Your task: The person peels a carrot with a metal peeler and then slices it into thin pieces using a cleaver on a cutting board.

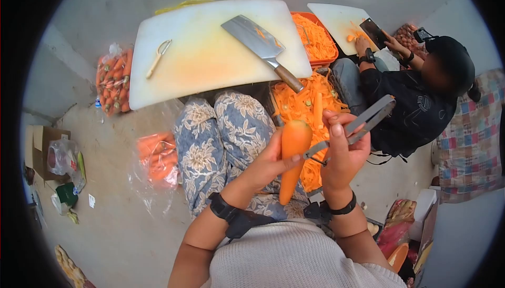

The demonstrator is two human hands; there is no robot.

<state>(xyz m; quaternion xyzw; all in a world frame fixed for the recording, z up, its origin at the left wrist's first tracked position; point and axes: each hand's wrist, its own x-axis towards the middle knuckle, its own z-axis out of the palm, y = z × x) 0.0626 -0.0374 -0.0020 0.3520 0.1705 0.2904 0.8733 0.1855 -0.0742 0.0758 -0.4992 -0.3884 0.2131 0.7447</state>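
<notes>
My left hand (pixel 267 166) is closed around a large peeled-looking carrot (pixel 294 154), whose thick end points up and tip points down over my lap. Close to its right, my right hand (pixel 343 148) grips a grey peeler (pixel 376 113) with long flat arms; its lower end is right beside the carrot. Under both hands, a heap of carrot peelings (pixel 307 104) fills a container between me and the co-worker.
Ahead, a white cutting board (pixel 200 51) bears a cleaver (pixel 258 43) and a small peeler (pixel 159 58). An orange basket (pixel 336 52) holds shredded carrot. Bagged carrots (pixel 114 80) stand left. A co-worker (pixel 405 99) cuts carrot on another board (pixel 336 14) at right.
</notes>
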